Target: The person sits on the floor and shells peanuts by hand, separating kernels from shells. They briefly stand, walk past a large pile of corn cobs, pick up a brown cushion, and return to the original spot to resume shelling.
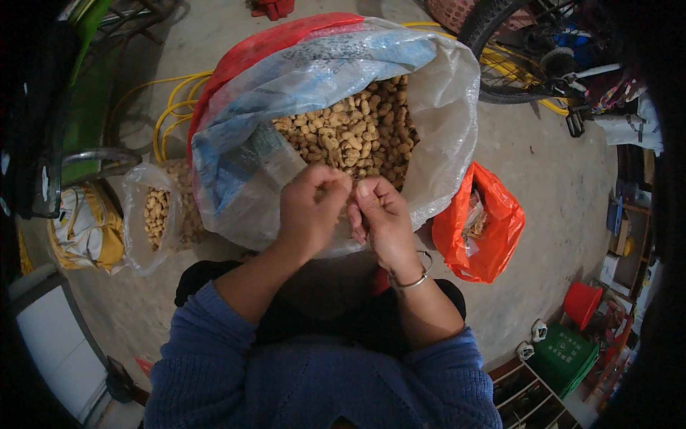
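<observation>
My left hand (pixel 312 209) and my right hand (pixel 381 212) meet at the fingertips over the near edge of a large woven plastic sack (pixel 445 91). The thumb and forefinger of each are pinched together. Whatever lies between them is too small and blurred to make out. Unshelled peanuts (pixel 356 131) fill the sack's open mouth just beyond my fingers. Its rim is folded outward, whitish with blue print and a red band at the far left. A metal bangle (pixel 411 281) circles my right wrist.
Left of the sack stands a clear plastic bag (pixel 142 225) of peanuts, beside a yellow and white bag (pixel 88 228). An orange plastic bag (pixel 501 225) holding scraps sits at right. Yellow hose (pixel 166 115) and a bicycle wheel (pixel 485 48) lie beyond. A green bin (pixel 563 356) is lower right.
</observation>
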The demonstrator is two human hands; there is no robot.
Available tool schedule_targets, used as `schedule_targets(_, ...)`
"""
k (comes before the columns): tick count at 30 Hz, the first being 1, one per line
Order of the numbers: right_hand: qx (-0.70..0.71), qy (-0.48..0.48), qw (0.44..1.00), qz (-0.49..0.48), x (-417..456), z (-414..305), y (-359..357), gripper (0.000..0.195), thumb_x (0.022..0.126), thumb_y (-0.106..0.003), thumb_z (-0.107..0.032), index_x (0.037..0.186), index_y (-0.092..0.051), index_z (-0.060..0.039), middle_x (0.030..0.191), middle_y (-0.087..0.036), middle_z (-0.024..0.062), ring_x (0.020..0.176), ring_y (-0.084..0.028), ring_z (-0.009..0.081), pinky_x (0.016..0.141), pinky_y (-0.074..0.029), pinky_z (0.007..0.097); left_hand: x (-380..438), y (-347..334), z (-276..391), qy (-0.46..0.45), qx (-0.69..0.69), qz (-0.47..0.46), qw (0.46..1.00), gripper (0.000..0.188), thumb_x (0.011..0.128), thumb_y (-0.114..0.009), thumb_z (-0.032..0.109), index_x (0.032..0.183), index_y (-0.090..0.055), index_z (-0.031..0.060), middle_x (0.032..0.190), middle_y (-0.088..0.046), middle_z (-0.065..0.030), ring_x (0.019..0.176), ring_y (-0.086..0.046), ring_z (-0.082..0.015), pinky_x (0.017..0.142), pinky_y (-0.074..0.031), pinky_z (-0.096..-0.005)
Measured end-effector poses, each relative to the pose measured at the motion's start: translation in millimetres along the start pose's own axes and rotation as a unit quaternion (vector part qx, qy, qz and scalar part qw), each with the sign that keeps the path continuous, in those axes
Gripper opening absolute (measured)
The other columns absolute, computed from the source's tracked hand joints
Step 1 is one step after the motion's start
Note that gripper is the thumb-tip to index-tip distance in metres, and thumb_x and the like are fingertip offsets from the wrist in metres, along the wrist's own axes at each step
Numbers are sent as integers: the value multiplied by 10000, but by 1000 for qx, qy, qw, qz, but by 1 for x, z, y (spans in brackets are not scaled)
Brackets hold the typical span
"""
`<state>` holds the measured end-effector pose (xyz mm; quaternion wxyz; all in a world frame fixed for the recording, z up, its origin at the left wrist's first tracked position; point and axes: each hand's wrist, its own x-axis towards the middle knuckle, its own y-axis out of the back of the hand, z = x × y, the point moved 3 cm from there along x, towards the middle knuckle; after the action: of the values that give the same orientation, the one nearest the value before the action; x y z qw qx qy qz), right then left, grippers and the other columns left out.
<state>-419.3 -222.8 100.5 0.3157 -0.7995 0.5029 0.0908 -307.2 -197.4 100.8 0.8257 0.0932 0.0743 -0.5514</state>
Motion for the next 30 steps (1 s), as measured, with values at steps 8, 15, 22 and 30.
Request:
schedule_targets(8, 231, -42, 972, -14, -1, -15, 2, 168, 844, -433, -158, 914, -487, -15, 697, -518, 77, 506, -458, 123, 408, -346, 211, 13, 13, -3, 239, -344, 13, 908, 108, 781, -493, 175, 839, -499, 83, 834, -554, -45, 731, -528, -141, 614, -441, -279)
schedule_targets(15, 181, -60, 981, -24, -2, -3, 10, 144, 802, -511, -123, 914, -514, -33, 668, -500, 23, 537, -442, 88, 421, -314, 199, 13, 1, -6, 194, -501, -54, 842, 121, 814, -430, 171, 873, -475, 75, 1005, -528, -105, 923, -510, -216, 810, -413, -377)
schedule_targets(22, -85, 146, 986, 14, -5, 9, -12, 236, 770, -578, -58, 976, -463, -40, 731, -471, -28, 652, -433, 39, 597, -362, 160, 4, -8, -4, 188, -487, -38, 852, 121, 844, -404, 169, 901, -469, 85, 1065, -497, -100, 1011, -463, -222, 828, -382, -342)
schedule_targets(30, 110, -50, 991, -65, -7, 1, -4, 105, 809, -494, -129, 866, -488, -41, 713, -495, 16, 494, -393, 59, 406, -282, 171, 4, -8, -10, 159, -535, -74, 826, 116, 844, -424, 176, 915, -467, 95, 985, -515, -82, 948, -475, -225, 820, -379, -358)
